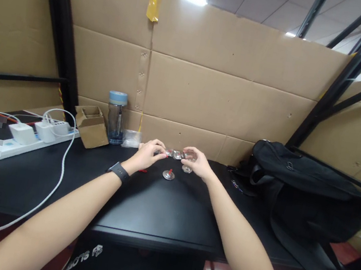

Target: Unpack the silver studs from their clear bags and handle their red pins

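Note:
My left hand (149, 154), with a dark watch on its wrist, has thumb and fingers brought together at the tips. A bit of red shows at those tips, but what they hold is too small to make out. The fingers of my right hand (198, 162) curl round a clear piece that looks like a suction cup. Between the hands lies another clear suction cup (177, 155) with some red on it. Nearer to me a clear suction cup (168, 175) with a red upright tab rests on the black table. One more clear disc (187, 169) sits below my right hand.
A water bottle (115, 119), a small cardboard box (91, 127) and a clear plastic packet (132, 139) stand at the back left. Left of them is a white power strip (30, 142) with a trailing cable (62, 165). A black bag (309, 199) occupies the right side. Cardboard panels (208, 93) wall the back.

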Tool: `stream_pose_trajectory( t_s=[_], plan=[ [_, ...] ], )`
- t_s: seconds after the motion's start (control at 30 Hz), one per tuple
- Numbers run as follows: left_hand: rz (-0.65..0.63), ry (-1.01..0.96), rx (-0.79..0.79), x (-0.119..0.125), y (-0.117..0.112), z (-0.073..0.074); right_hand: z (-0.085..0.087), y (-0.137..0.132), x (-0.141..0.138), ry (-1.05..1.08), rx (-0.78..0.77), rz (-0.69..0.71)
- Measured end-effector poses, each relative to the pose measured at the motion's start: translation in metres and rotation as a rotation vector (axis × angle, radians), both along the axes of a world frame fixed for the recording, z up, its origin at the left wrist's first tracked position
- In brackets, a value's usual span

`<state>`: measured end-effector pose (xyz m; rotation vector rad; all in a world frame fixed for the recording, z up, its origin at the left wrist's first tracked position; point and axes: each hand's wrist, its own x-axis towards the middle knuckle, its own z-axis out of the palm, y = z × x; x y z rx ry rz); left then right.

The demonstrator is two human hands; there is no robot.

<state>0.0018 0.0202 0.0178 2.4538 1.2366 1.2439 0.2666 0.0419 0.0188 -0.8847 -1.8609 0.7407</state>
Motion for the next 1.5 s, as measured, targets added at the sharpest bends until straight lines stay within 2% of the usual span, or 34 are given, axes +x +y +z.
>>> stream_pose_trajectory(
  t_s=[0.07,0.13,0.3,0.67,0.93,1.17,1.4,1.5],
  plan=[
    [0.014,-0.058,0.005,0.002,0.003,-0.002,0.005,-0.013,-0.018,0.120,-0.009,0.116],
    [0.018,-0.104,0.011,0.004,0.005,-0.003,0.008,-0.026,-0.035,0.183,-0.028,0.171],
    [-0.008,-0.169,0.000,0.007,0.003,-0.003,0.010,-0.045,-0.059,0.263,-0.050,0.142],
    [0.044,-0.130,0.005,0.014,-0.009,0.001,0.004,-0.044,-0.061,0.284,-0.090,0.110],
    [0.151,-0.066,0.074,0.017,-0.017,0.004,0.000,-0.044,-0.063,0.356,-0.108,0.145],
    [0.134,-0.054,0.128,0.018,-0.017,0.002,-0.003,-0.043,-0.064,0.398,-0.149,0.105],
    [0.116,0.047,0.202,0.017,-0.020,0.004,-0.012,-0.039,-0.064,0.456,-0.361,0.113],
    [0.128,0.113,0.246,0.018,-0.021,0.004,-0.014,-0.036,-0.063,0.413,-0.365,0.085]
  ],
)
